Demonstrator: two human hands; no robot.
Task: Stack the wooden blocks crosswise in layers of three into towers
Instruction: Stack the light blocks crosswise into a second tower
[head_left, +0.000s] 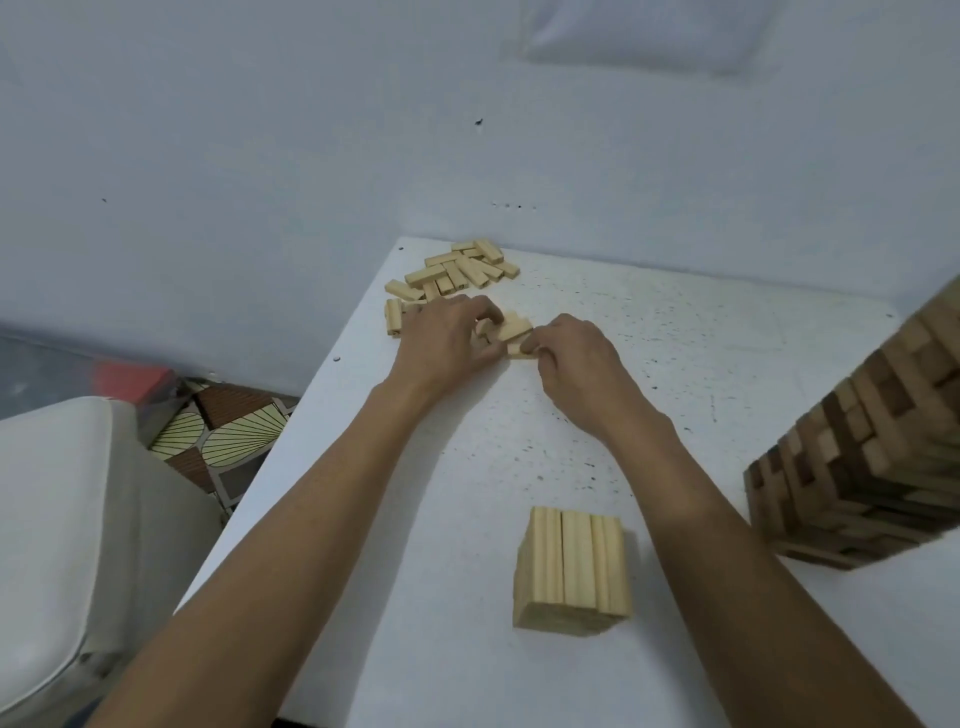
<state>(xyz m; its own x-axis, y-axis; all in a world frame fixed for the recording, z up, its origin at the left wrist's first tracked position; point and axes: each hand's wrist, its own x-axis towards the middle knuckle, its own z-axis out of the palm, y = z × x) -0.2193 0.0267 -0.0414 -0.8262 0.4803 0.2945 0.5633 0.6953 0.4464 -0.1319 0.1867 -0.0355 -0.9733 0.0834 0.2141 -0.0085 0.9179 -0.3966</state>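
A loose heap of pale wooden blocks (457, 270) lies at the table's far left corner. Just in front of it, a small bunch of blocks (511, 330) sits between my hands. My left hand (447, 338) curls its fingers round the bunch's left side. My right hand (576, 353) pinches the bunch's right end. Near me stands a short pale tower (571, 566) whose top layer runs away from me. A tall tower of darker blocks (872, 457) rises at the right edge, partly out of view.
The white speckled table (701, 364) butts against a pale wall at the back. A white cushioned seat (57, 519) stands to the left, over a patterned floor (228, 436). Bare tabletop lies between the short tower and my hands.
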